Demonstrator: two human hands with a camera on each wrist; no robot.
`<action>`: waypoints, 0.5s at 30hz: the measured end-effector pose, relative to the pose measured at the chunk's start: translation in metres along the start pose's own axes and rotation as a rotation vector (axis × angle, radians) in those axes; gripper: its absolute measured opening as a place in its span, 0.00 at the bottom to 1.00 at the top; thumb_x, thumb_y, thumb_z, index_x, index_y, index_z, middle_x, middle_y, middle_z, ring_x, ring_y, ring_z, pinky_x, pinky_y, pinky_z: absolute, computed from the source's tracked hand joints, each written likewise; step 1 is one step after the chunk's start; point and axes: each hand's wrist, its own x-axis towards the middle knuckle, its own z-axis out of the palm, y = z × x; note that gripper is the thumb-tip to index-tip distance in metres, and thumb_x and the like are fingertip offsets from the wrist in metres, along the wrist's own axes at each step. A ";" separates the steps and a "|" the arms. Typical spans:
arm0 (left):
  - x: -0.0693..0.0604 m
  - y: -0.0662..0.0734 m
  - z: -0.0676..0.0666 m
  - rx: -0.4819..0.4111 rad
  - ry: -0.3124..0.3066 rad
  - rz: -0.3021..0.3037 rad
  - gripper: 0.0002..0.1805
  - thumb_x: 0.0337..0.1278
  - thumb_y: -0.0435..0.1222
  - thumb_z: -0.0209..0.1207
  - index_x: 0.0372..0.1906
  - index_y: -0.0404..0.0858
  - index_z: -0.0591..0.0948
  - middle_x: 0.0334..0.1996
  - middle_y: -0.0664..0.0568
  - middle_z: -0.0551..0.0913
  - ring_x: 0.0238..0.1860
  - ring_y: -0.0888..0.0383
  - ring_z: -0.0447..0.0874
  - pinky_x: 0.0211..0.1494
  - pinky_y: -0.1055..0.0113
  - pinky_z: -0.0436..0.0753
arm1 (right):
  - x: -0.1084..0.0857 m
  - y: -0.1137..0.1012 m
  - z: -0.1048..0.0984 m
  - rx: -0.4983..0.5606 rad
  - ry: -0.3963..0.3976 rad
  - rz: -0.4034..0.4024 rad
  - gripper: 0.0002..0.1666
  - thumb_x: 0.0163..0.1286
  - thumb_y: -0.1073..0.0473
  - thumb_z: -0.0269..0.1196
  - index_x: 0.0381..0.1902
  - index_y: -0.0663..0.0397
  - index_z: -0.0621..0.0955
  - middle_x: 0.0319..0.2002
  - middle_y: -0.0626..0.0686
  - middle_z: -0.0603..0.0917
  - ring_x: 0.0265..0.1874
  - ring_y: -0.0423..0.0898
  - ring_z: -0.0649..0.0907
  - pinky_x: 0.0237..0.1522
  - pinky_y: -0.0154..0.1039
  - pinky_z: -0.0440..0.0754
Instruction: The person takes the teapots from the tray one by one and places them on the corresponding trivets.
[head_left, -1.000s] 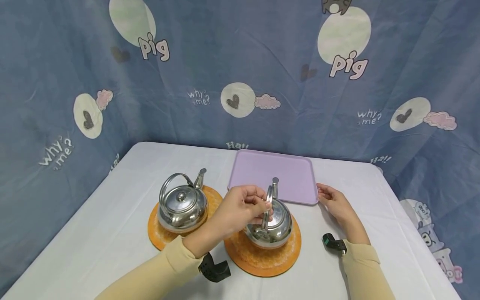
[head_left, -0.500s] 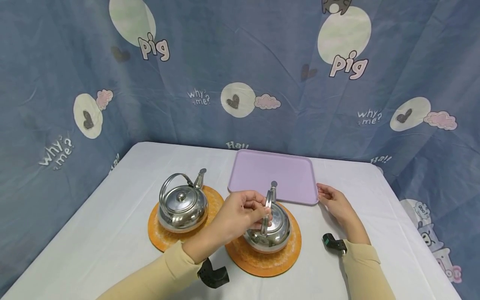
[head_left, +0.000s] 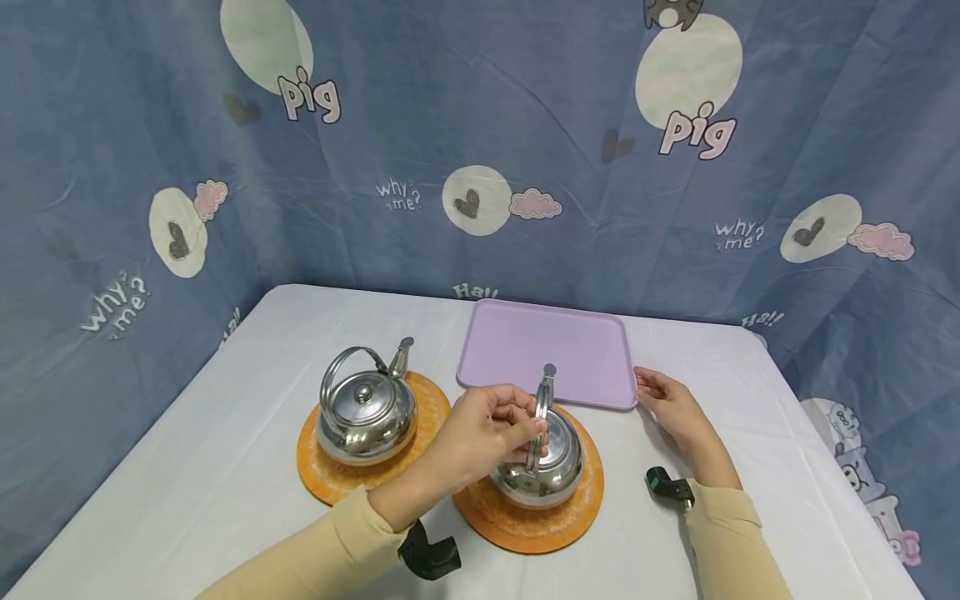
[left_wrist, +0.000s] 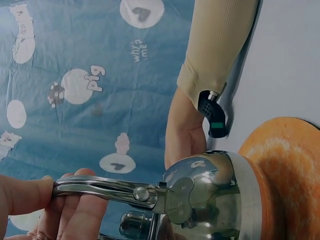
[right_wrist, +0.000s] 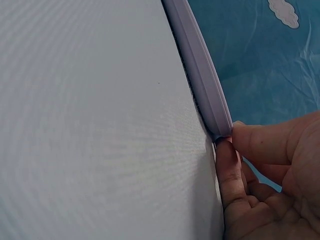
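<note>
My left hand pinches the upright handle of a shiny steel kettle, thumb on one side and fingers on the other. The kettle's base meets a round orange mat, and its spout points toward a lilac tray. At the tray's near right corner is my right hand. In the right wrist view, the thumb and a finger of that right hand pinch the tray's rim. Part of the kettle is hidden behind the left hand.
A second steel kettle stands on another orange mat at the left, handle up. The two mats lie side by side on the white-covered table. A blue printed curtain hangs behind the table.
My left hand and the kettle it holds have shifted slightly down and nearer to me over the orange mat. The right hand, tray and other kettle have stayed put.
</note>
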 end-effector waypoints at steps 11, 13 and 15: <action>0.006 0.001 0.007 0.060 -0.065 0.010 0.09 0.64 0.36 0.64 0.44 0.35 0.80 0.30 0.49 0.85 0.32 0.60 0.87 0.38 0.62 0.89 | -0.012 -0.001 -0.006 -0.118 0.031 0.002 0.29 0.77 0.65 0.52 0.72 0.68 0.65 0.61 0.67 0.74 0.56 0.53 0.74 0.48 0.25 0.72; 0.005 0.003 0.004 0.149 -0.080 0.037 0.09 0.66 0.40 0.63 0.44 0.38 0.81 0.32 0.51 0.86 0.33 0.60 0.87 0.39 0.63 0.89 | -0.013 -0.002 -0.006 -0.180 0.034 -0.004 0.28 0.77 0.65 0.51 0.72 0.68 0.65 0.60 0.68 0.75 0.56 0.56 0.76 0.53 0.34 0.76; 0.003 0.006 -0.003 0.281 -0.070 0.080 0.11 0.68 0.45 0.61 0.46 0.43 0.82 0.34 0.56 0.86 0.35 0.61 0.87 0.41 0.65 0.87 | -0.014 -0.005 -0.007 -0.231 0.025 -0.007 0.28 0.77 0.64 0.50 0.71 0.68 0.65 0.59 0.69 0.75 0.57 0.61 0.77 0.57 0.47 0.77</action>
